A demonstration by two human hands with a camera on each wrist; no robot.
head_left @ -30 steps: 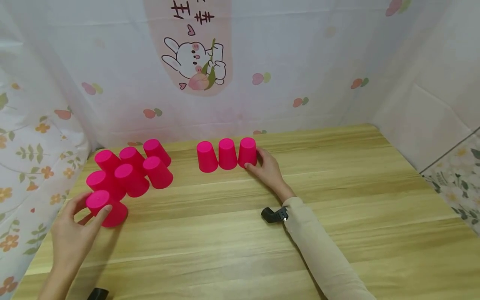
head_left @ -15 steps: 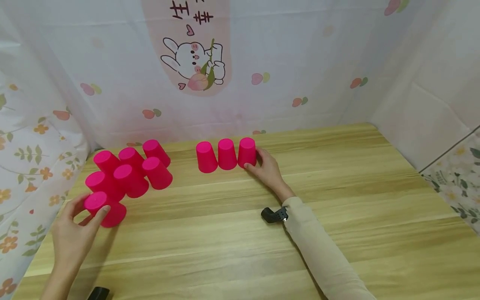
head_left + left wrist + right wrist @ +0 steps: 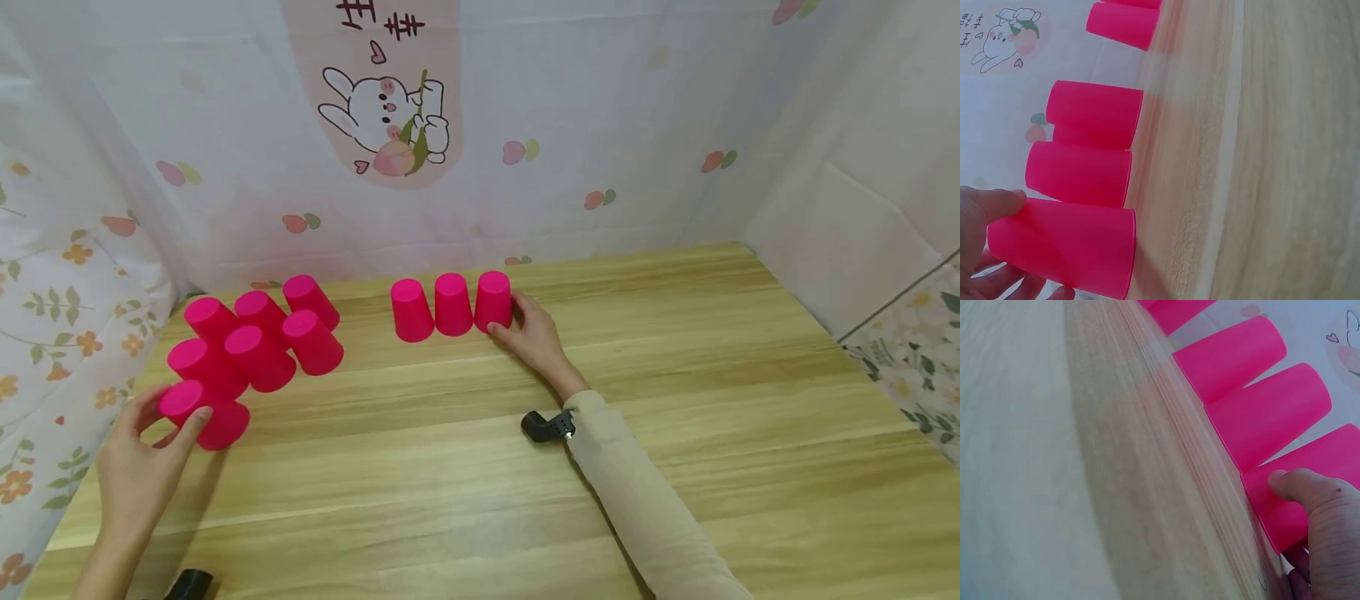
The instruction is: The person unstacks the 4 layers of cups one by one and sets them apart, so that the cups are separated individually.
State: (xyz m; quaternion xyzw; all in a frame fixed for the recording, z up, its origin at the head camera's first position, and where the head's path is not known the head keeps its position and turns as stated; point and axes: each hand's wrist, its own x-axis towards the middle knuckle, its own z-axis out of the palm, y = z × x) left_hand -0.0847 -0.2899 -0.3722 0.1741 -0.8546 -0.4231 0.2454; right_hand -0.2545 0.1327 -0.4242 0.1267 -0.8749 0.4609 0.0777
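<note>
Pink plastic cups stand upside down on the table. At the left, my left hand (image 3: 142,458) grips the nearest cup (image 3: 227,423) of a cluster, thumb on its near side and fingers round the far side. This cup (image 3: 1072,247) fills the lower part of the left wrist view, its narrow end leaning a little left in the head view. Several more cups (image 3: 258,360) stand close together behind it. My right hand (image 3: 536,337) holds the rightmost cup (image 3: 493,304) of a row of three between thumb and fingers. The middle cup (image 3: 453,307) and left cup (image 3: 412,312) stand beside it.
The wooden table (image 3: 420,483) extends in front of the cups and to the right. A white printed cloth (image 3: 615,108) hangs behind it, and a floral cloth (image 3: 52,358) borders the left side. Black devices (image 3: 547,427) sit at both wrists.
The left hand has moved slightly left, and the narrow end of its cup has shifted left with it. My right hand and the row of three stay put. The head view shifts a little.
</note>
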